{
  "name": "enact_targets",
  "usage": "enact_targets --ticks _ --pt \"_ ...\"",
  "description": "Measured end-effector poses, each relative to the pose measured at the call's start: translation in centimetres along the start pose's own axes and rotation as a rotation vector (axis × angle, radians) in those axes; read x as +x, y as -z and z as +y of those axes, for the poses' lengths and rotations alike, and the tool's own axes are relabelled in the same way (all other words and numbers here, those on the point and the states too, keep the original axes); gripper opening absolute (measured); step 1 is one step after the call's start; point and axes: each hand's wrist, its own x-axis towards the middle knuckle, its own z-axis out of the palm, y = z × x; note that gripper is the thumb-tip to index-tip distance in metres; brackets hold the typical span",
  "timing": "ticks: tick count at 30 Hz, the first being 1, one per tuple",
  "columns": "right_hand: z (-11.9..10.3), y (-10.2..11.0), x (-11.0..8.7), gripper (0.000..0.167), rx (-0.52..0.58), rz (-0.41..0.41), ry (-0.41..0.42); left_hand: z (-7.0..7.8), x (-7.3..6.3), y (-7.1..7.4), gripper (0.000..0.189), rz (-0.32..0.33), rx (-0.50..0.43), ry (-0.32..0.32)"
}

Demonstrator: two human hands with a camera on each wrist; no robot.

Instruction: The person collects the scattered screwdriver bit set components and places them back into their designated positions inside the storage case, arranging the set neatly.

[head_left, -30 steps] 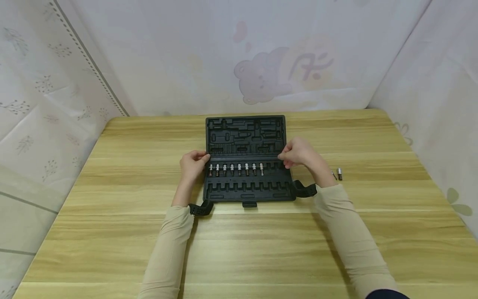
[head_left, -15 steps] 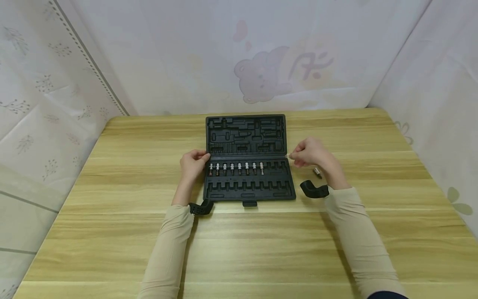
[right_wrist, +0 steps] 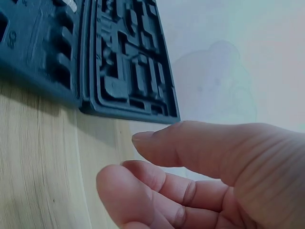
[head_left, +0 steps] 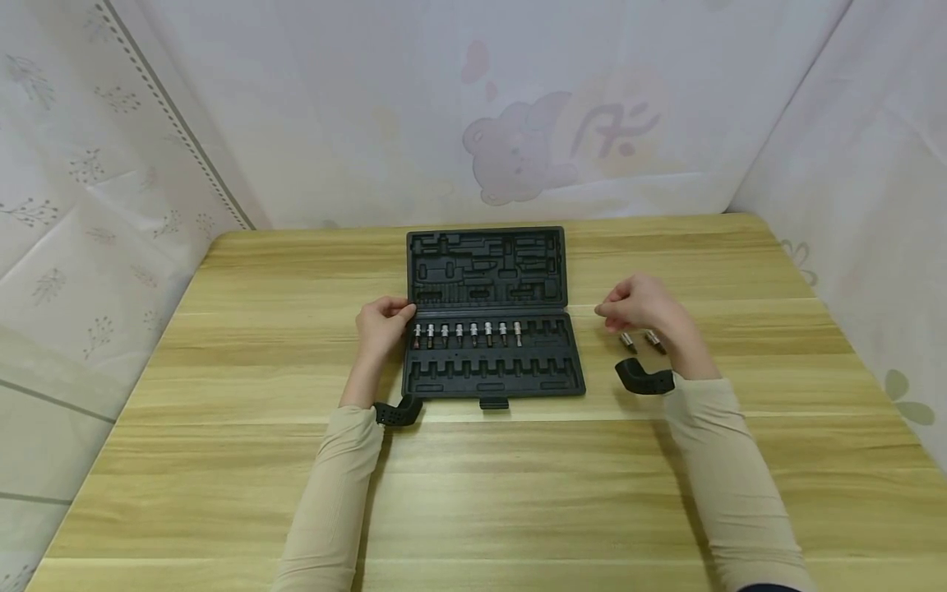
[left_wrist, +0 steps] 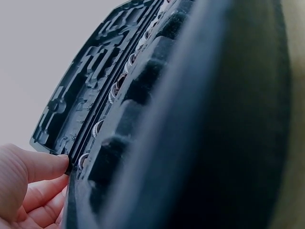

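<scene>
A black socket case (head_left: 488,353) lies opened flat on the table, its lid (head_left: 484,267) folded to the back. Several silver bit sockets (head_left: 474,330) stand side by side in the upper row of slots, from the left end onward. My left hand (head_left: 379,329) grips the case's left edge by the hinge, thumb on top, as the left wrist view also shows. Off the case's right side, my right hand (head_left: 642,306) hovers with loosely bent fingers; nothing lies between thumb and forefinger (right_wrist: 121,195). Two more bit sockets (head_left: 628,341) lie on the table under this hand.
The lower row of slots (head_left: 496,369) and the right end of the upper row hold no sockets. A latch (head_left: 494,404) juts from the front edge. The wooden table (head_left: 488,493) meets patterned curtains (head_left: 370,123) at the back and sides.
From the case's right edge, my right hand has moved off to the right, and the two loose bit sockets now show beneath it. My left hand and the case have stayed in place.
</scene>
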Motion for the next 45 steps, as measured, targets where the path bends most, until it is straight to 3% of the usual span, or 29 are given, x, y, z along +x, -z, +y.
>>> enact_targets --ticks 12,22,32,45 --pt "2.3 1.6 -1.0 0.029 -0.039 0.008 -0.01 -0.1 0.0 0.1 0.02 0.003 -0.02 0.001" --pt "4.8 2.8 -1.4 0.031 0.027 0.034 -0.024 -0.1 0.0 0.0 0.02 0.001 -0.011 0.0" --pt "6.4 3.7 -2.1 0.033 -0.02 0.064 -0.076 0.0 -0.1 0.1 0.02 0.001 -0.002 0.005" --pt "8.6 4.2 -2.3 0.033 0.0 0.078 -0.169 0.1 -0.1 0.0 0.02 0.007 0.01 -0.003"
